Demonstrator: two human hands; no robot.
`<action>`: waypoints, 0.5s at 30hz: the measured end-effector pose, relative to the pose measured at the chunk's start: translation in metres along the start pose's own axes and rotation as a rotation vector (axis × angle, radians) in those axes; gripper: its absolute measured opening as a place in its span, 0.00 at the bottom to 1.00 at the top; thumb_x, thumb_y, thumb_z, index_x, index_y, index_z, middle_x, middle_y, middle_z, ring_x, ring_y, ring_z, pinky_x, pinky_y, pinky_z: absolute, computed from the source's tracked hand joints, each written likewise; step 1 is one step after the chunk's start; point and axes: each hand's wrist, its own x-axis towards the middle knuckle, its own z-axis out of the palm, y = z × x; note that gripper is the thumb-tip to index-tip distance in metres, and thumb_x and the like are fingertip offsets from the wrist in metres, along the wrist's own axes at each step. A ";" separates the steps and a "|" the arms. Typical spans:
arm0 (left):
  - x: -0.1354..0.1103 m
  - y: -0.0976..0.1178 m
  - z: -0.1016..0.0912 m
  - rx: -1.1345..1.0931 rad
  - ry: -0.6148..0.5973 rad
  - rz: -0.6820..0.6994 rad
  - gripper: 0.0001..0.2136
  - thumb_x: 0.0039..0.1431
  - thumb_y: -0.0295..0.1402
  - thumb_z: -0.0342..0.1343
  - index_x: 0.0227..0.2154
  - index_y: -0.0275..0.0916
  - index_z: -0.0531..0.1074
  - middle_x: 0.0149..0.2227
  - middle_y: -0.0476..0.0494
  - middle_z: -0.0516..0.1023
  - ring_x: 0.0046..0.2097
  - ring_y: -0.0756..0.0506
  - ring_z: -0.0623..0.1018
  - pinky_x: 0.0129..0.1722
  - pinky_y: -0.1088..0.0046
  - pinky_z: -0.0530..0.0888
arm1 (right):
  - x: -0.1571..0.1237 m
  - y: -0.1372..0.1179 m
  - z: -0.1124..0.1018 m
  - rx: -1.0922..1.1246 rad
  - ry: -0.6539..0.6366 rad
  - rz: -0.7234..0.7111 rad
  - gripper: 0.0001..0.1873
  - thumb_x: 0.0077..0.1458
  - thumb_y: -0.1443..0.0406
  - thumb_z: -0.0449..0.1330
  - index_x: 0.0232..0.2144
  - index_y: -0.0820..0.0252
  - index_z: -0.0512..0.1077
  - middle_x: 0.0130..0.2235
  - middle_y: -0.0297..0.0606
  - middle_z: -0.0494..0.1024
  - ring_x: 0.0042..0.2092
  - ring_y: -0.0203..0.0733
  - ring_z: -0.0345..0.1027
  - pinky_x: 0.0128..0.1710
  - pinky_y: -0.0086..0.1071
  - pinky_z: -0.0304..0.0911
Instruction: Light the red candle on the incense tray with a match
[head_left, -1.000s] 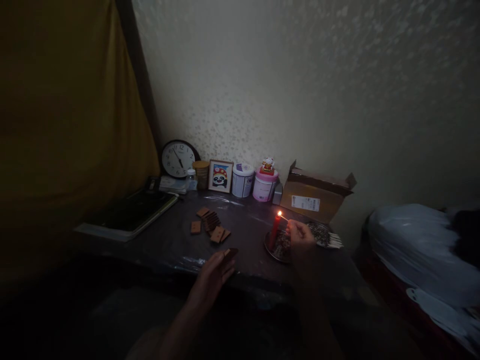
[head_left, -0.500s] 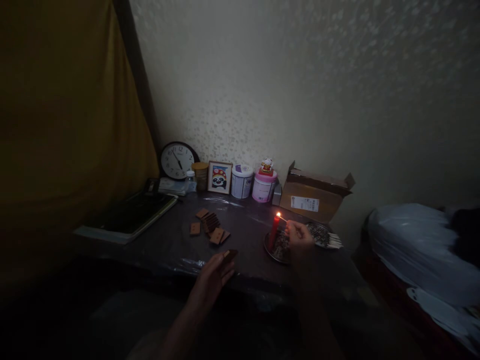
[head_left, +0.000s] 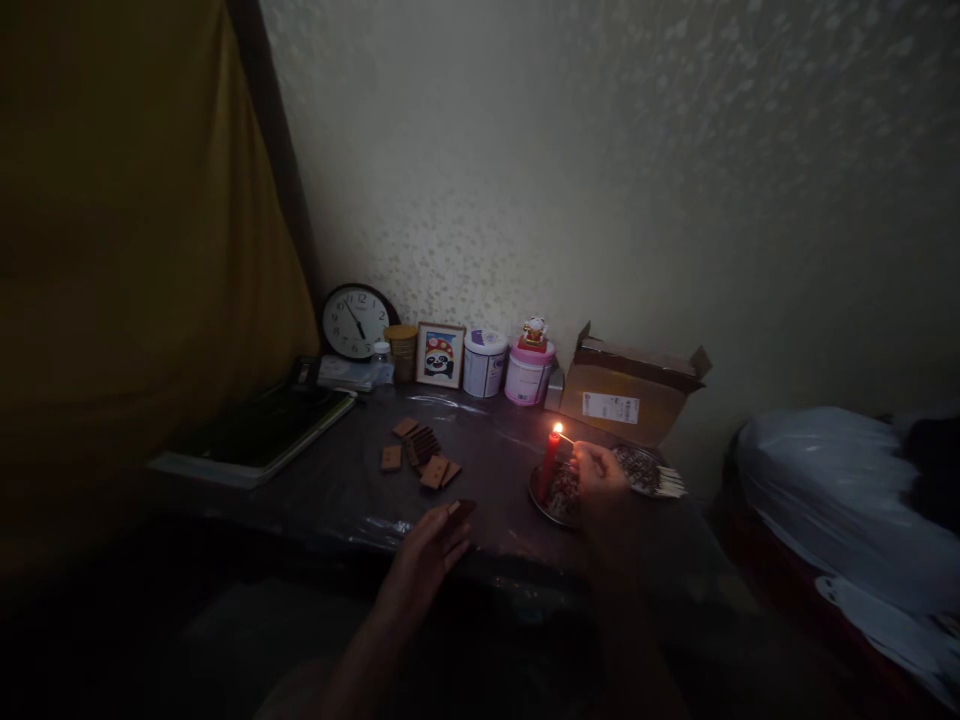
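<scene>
A thin match is pinched in my right hand [head_left: 600, 472], its burning tip at the top of a red candle [head_left: 550, 468]. The candle stands upright at the left side of a round metal dish [head_left: 534, 492], which holds dark bits. My left hand [head_left: 427, 548] is closed around a small dark brown matchbox [head_left: 461, 512] near the table's front edge. Several flat brown boxes [head_left: 433, 470] of the same kind lie scattered beyond it. Behind my right hand, white-ended sticks [head_left: 669, 482] lie on a second dish of dark bits [head_left: 636, 466].
Along the wall stand a clock [head_left: 356, 322], a framed panda picture [head_left: 439, 355], a white tub [head_left: 484, 364], a pink tub [head_left: 529, 374] with a figurine, and an open cardboard box [head_left: 630, 390]. A large book [head_left: 259, 440] lies left. A yellow curtain [head_left: 135, 250] hangs beside it.
The flame at the candle's top has grown a little larger and brighter. Both hands have stayed nearly still.
</scene>
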 end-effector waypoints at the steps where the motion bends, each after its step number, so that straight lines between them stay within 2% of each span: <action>1: 0.000 0.000 0.000 -0.009 0.007 -0.004 0.06 0.51 0.34 0.57 0.33 0.42 0.76 0.44 0.47 0.79 0.43 0.46 0.76 0.45 0.69 0.69 | 0.000 0.000 0.000 -0.005 -0.002 -0.003 0.13 0.44 0.57 0.60 0.29 0.61 0.73 0.25 0.35 0.77 0.27 0.40 0.72 0.28 0.31 0.65; 15: -0.001 0.000 0.000 0.005 -0.008 0.002 0.07 0.52 0.34 0.56 0.33 0.42 0.76 0.46 0.46 0.79 0.44 0.45 0.76 0.47 0.67 0.68 | 0.000 -0.001 -0.001 -0.014 0.004 -0.014 0.14 0.44 0.57 0.60 0.29 0.61 0.73 0.27 0.38 0.78 0.27 0.40 0.73 0.27 0.31 0.66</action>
